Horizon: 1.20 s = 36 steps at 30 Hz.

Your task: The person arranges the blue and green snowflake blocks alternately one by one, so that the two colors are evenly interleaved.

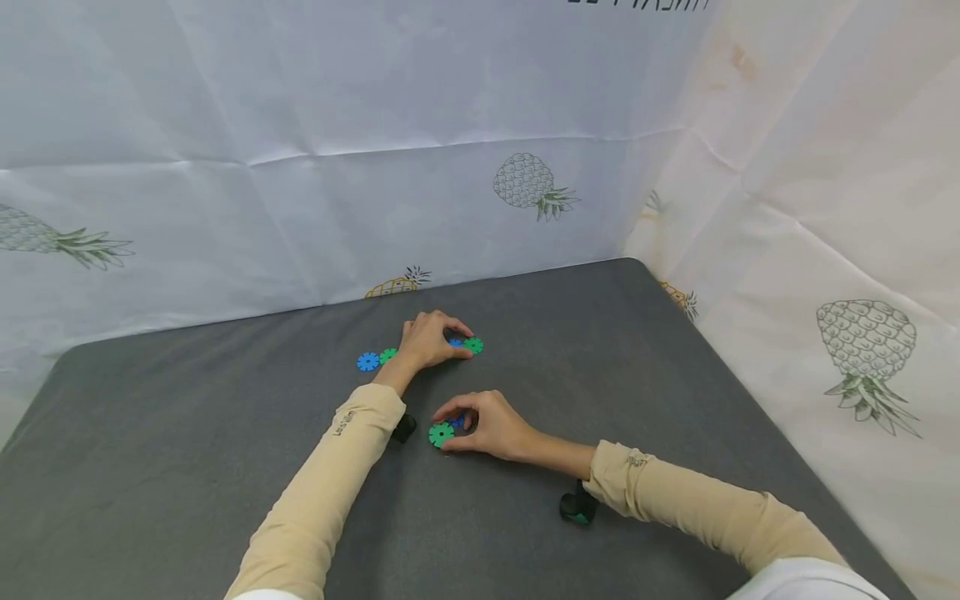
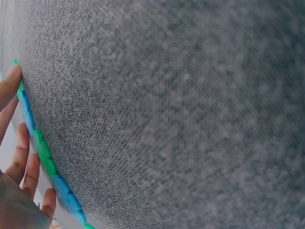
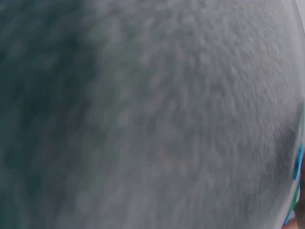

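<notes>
Flat notched plastic discs form a row across the far part of the table. A blue disc (image 1: 367, 362) lies at its left end, beside a green disc (image 1: 387, 356). My left hand (image 1: 426, 340) arches over the row and pinches the green disc (image 1: 474, 345) at the right end between thumb and forefinger. Linked blue and green pieces (image 2: 44, 151) run under that hand in the left wrist view. Nearer to me, my right hand (image 1: 495, 429) pinches another green disc (image 1: 442, 434), with a blue disc (image 1: 457, 421) partly hidden behind its fingers.
The dark grey cloth-covered table (image 1: 187, 467) meets a white pineapple-print curtain (image 1: 315, 217) at the back and another on the right. A black wrist camera (image 1: 577, 507) hangs under the right wrist, a second (image 1: 404, 428) under the left.
</notes>
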Each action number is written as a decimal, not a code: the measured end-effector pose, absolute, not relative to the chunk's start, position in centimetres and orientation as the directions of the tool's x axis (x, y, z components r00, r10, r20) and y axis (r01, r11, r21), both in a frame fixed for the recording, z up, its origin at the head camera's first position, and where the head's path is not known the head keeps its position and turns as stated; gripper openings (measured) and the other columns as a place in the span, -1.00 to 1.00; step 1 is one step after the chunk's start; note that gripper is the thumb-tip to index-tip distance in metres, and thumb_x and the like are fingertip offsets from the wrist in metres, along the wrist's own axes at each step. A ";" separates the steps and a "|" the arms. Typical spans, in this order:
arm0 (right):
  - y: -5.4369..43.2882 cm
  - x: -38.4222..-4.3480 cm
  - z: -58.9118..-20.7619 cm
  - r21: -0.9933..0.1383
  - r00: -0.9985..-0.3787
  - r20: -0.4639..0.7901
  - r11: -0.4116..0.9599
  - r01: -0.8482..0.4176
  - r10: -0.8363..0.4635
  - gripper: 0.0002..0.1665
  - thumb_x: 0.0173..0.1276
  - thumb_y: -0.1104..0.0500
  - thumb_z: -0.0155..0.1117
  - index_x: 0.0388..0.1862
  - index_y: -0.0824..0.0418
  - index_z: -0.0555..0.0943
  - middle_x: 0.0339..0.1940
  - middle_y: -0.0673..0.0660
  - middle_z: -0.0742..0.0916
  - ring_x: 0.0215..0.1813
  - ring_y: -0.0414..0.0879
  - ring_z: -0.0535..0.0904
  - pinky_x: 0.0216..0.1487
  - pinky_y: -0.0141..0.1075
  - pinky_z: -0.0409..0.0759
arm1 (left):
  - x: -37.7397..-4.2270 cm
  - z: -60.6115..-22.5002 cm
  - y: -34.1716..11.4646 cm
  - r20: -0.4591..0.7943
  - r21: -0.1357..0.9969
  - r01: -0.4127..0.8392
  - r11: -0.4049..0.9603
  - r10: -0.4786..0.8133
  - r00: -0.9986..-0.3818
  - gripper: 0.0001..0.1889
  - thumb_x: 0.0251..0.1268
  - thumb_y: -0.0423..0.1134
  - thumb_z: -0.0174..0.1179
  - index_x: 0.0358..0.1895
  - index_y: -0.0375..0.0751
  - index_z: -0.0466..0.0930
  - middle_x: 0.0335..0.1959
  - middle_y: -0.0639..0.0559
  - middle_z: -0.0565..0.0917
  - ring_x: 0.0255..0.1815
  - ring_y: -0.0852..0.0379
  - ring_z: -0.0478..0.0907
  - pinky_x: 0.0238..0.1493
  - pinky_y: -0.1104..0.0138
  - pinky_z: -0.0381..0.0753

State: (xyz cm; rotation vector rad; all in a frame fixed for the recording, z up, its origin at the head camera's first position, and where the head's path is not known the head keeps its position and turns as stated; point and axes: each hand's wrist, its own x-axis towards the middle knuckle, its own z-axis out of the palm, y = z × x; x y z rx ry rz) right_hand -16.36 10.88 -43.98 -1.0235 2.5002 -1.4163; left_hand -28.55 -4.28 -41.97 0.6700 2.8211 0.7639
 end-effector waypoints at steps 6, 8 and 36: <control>12.1 -16.8 -43.9 -0.919 -0.801 0.181 0.192 -0.344 -0.571 -0.63 0.09 0.36 0.47 -0.08 0.39 0.66 -0.20 0.24 0.73 -0.25 -0.01 0.68 -0.19 -0.31 0.66 | -28.4 -41.7 -4.3 -0.015 0.517 0.380 0.767 0.451 -0.892 -0.67 0.08 0.02 0.41 -0.06 0.07 0.74 0.11 -0.06 0.56 0.12 -0.15 0.39 0.10 -0.08 0.21; 12.5 -17.0 -43.9 -0.941 -0.818 0.148 0.176 -0.290 -0.556 -0.62 0.08 0.37 0.47 -0.07 0.39 0.66 -0.18 0.24 0.73 -0.23 0.00 0.68 -0.17 -0.29 0.66 | -28.4 -41.7 -4.3 -0.014 0.516 0.378 0.769 0.449 -0.894 -0.67 0.08 0.01 0.42 -0.06 0.07 0.74 0.11 -0.06 0.56 0.12 -0.15 0.39 0.10 -0.08 0.21; 13.8 -18.4 -43.5 -0.935 -0.828 0.125 0.216 -0.283 -0.546 -0.57 0.06 0.44 0.44 -0.03 0.50 0.63 -0.08 0.33 0.72 -0.20 0.06 0.62 -0.27 -0.32 0.62 | -28.4 -41.9 -4.1 -0.022 0.506 0.364 0.782 0.433 -0.901 -0.66 0.07 0.05 0.41 -0.06 0.11 0.74 0.09 -0.01 0.58 0.13 -0.10 0.40 0.14 -0.08 0.20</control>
